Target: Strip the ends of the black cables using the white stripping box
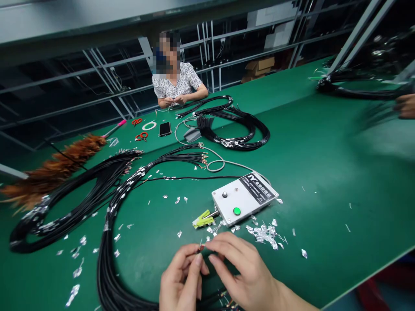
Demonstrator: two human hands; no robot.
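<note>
In front of me, my left hand [184, 274] is closed, its thumb and forefinger pinching the end of a thin black cable [199, 250]. Fine inner wires, one reddish [202, 247] and one pale, stick up from that end. My right hand [240, 268] meets it from the right, its bent forefinger and thumb at the reddish wire; the exact grip is partly hidden. Below and between the hands, more cable ends [231, 302] show at the picture's bottom edge. Just beyond stands a white control box [244, 198] with a green button and a yellow-green clip [203, 219].
Black cable bundles [110, 242] curve along the left, with another coil [240, 140] farther back. Foil scraps [264, 235] litter the green table [324, 172]. A feather duster [65, 160], orange-handled scissors [142, 136] and a phone [165, 129] lie left. A person [177, 86] sits opposite; another's hand [405, 106] is right.
</note>
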